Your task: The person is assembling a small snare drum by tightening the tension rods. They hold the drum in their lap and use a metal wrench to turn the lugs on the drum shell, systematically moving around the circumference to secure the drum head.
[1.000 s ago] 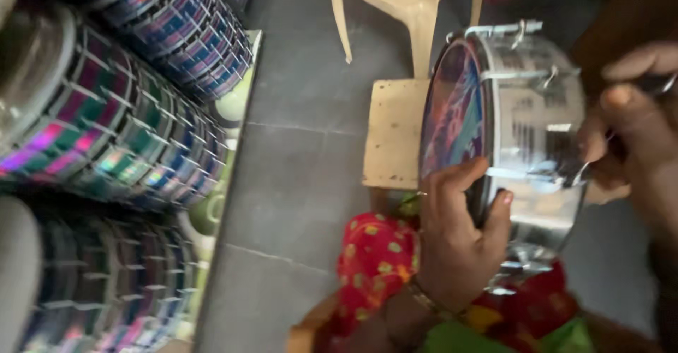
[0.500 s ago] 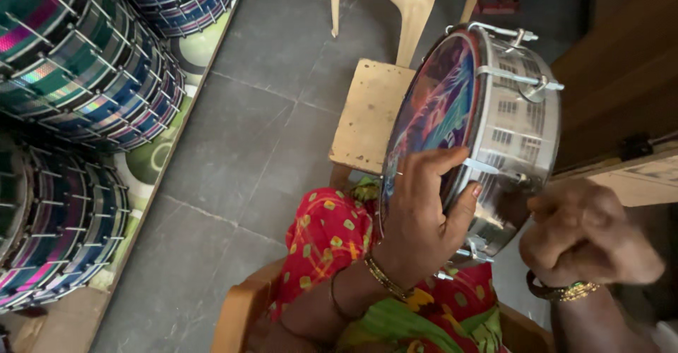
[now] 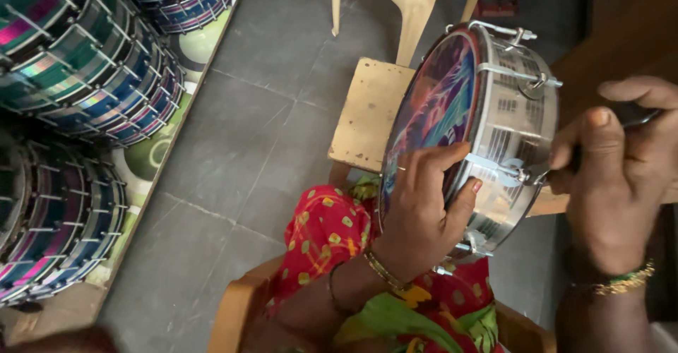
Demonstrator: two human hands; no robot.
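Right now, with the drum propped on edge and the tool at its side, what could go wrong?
1. The drum stands on edge on the lap, steadied only by the left hand; it could roll or tip.
2. The right hand works a thin tool at a tension rod close to the left thumb; a slip might jab it.

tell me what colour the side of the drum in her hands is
Shiny silver metal: the drum's side shows best in the head view, its only view.
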